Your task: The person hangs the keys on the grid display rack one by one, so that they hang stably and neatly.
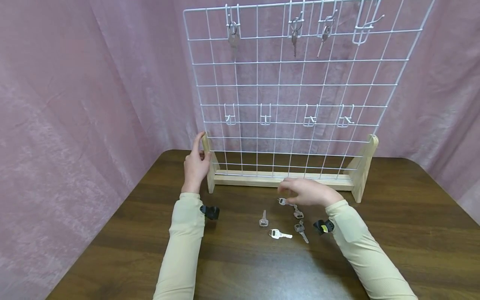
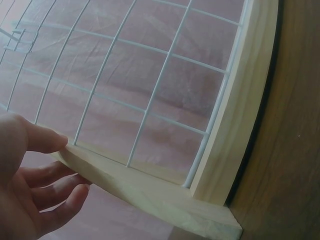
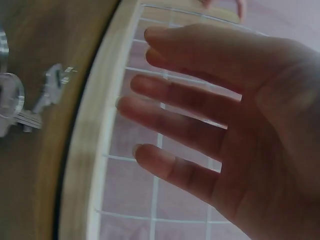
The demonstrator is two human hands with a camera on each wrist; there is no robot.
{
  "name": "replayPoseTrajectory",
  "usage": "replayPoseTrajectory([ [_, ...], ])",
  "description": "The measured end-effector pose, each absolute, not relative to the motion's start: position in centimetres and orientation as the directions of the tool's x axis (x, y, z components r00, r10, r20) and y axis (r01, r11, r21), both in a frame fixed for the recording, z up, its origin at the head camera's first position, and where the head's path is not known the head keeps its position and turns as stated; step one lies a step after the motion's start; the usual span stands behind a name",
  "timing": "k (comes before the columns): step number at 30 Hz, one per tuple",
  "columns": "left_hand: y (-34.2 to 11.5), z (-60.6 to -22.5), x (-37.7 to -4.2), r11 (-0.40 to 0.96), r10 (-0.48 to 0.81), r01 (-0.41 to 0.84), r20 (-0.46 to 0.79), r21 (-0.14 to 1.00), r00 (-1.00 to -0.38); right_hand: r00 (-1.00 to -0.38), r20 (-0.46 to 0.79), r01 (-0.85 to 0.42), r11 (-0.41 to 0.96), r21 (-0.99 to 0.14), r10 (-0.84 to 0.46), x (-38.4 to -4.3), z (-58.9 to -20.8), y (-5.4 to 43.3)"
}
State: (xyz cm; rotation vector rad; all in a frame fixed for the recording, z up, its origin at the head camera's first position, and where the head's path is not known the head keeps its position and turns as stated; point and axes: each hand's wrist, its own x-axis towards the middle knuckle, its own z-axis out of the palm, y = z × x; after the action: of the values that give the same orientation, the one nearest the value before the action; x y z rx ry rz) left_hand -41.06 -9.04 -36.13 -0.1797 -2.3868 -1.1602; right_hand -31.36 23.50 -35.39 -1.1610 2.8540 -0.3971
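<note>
My left hand (image 1: 196,166) holds the left upright of a wooden stand (image 1: 208,166), which carries a white wire grid rack (image 1: 278,85). In the left wrist view, the thumb of that hand (image 2: 30,175) lies on one side of the upright and the fingers on the other. My right hand (image 1: 309,191) hovers over the table just in front of the stand's bottom bar, near a key (image 1: 282,201) and another key (image 1: 298,213). Its fingers are spread and slightly bent in the right wrist view, with nothing between them. Nearby lie more keys (image 1: 264,221), one silvery key (image 1: 279,234) with a ring.
Three sets of keys (image 1: 234,37) hang on hooks along the rack's top; a hook at the top right (image 1: 363,31) is bare. A lower row holds several bare hooks (image 1: 265,118). The brown wooden table (image 1: 240,266) lies below, with a pink curtain (image 1: 112,83) behind.
</note>
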Motion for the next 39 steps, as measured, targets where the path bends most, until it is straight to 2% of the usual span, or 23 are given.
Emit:
replayPoseTrajectory([
  [10, -9.0, -36.0, -40.9, 0.63, -0.095, 0.305, 0.46, 0.715, -0.883, -0.753, -0.002, -0.628, 0.719, -0.298, -0.659, -32.0, -37.5, 22.8],
  [22, -9.0, -36.1, -40.9, 0.631, -0.1, 0.3, 0.458, 0.716, -0.883, -0.768, -0.106, -0.587, 0.76, -0.278, -0.632, -32.4, -38.8, 22.1],
  [39, -8.9, -36.0, -40.9, 0.626, -0.096, 0.295, 0.447, 0.722, -0.89, -0.761, -0.118, -0.583, 0.753, -0.306, -0.637, -32.3, -39.3, 21.9],
])
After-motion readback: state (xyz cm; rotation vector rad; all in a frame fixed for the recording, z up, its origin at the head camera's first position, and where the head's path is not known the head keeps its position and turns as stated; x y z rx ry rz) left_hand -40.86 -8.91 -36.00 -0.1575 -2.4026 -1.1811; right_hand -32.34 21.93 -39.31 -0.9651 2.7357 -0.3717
